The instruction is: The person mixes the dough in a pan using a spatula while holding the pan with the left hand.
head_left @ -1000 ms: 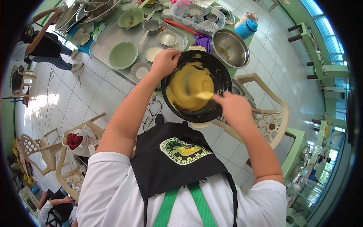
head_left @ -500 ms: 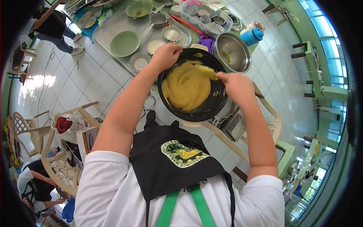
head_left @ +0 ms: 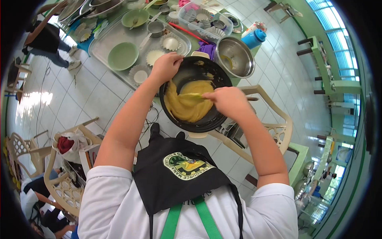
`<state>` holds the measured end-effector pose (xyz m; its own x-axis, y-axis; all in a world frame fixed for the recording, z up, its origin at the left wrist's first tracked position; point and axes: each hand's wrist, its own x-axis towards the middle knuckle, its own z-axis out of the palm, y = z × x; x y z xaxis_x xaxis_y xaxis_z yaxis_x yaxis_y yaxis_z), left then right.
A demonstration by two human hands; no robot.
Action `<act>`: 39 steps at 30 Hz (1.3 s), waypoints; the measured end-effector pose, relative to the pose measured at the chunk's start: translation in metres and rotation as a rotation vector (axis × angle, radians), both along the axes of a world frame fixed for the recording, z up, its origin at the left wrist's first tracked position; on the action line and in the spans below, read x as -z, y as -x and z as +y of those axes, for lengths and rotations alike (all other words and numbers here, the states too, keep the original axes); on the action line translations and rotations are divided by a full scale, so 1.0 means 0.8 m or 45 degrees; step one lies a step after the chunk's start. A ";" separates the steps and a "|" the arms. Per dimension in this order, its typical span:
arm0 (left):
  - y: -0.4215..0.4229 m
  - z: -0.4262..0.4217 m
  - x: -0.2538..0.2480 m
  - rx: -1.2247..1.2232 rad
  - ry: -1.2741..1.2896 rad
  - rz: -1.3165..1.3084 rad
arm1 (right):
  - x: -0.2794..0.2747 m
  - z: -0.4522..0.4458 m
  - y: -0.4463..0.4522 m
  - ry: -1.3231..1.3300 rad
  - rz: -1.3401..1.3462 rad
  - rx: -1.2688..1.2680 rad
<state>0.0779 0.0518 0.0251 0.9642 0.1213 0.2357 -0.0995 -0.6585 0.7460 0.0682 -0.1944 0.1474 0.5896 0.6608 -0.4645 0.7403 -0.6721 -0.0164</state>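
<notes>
A black pan (head_left: 218, 115) with cream-coloured side handles is held before me, with thick yellow batter (head_left: 195, 107) inside it. My left hand (head_left: 167, 67) grips the pan's upper left rim, its fingers closed. In my right hand (head_left: 227, 99) is a yellow-green spatula (head_left: 191, 96), whose blade lies in the batter left of the hand. Just beyond the pan, a steel bowl (head_left: 241, 51) with a little yellow residue stands at the upper right. A purple cloth (head_left: 207, 48) lies between bowl and pan.
A metal tray (head_left: 104, 44) holds a green bowl (head_left: 123, 56), a measuring cup and fluted moulds. Behind are a clear plastic box (head_left: 187, 18) and a blue bottle (head_left: 254, 38). Plastic chairs (head_left: 284, 115) stand right and left. Other people are at the upper left and lower left.
My right hand has swept the spatula from the pan's upper right side down and left through the batter, folding it. My left hand keeps its hold; the whole view has shifted slightly.
</notes>
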 end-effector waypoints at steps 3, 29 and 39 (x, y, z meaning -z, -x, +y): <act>-0.002 0.001 0.004 0.012 0.000 -0.016 | -0.009 -0.026 -0.020 -0.159 -0.160 0.323; 0.000 -0.002 0.008 -0.036 0.068 -0.025 | 0.072 0.014 0.107 -0.285 0.058 0.714; -0.003 0.001 0.010 0.026 0.095 -0.026 | 0.044 -0.010 0.017 0.029 -0.589 0.387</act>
<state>0.0803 0.0528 0.0173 0.9619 0.1193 0.2461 -0.1279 -0.5990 0.7905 0.0545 -0.2026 0.1122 0.8981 0.4218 -0.1244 0.4396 -0.8529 0.2815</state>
